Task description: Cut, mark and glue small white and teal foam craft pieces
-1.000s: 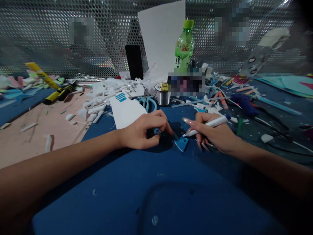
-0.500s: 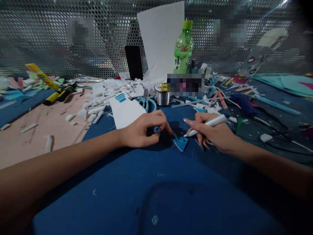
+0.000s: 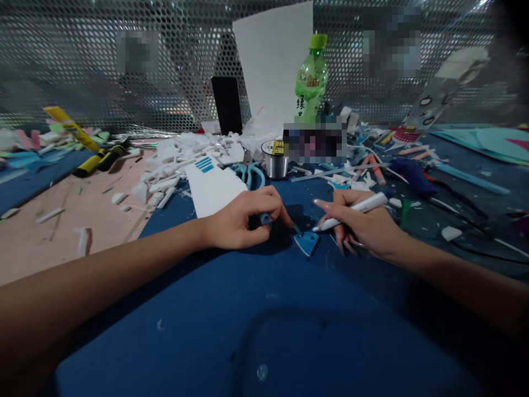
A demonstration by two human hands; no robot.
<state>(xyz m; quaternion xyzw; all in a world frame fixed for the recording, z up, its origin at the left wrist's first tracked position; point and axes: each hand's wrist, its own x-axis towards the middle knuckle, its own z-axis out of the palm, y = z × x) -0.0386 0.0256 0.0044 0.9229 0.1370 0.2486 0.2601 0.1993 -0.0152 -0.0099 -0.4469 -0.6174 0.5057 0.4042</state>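
My right hand (image 3: 363, 220) grips a white marker pen (image 3: 370, 203) like a writing tool, its tip at the upper edge of a small blue triangular piece (image 3: 306, 244). The piece lies flat on the blue tabletop, with dark dots near its corners and a thin pale edge. My left hand (image 3: 252, 215) is curled around a blue marker cap (image 3: 265, 219), whose open end shows. Its index finger reaches out, and the long nail rests on the left corner of the triangular piece.
Behind my left hand lie white card (image 3: 212, 190) with blue stripes and blue-handled scissors (image 3: 250, 175). A wire spool (image 3: 276, 164), a phone (image 3: 227, 105) and a green bottle (image 3: 312, 82) stand farther back. White scraps (image 3: 185, 149) lie left; a blue stick (image 3: 471, 177) lies right.
The marker's tip has shifted very slightly along the triangular piece's top edge. My left hand keeps its place, and the camera view has moved a little.
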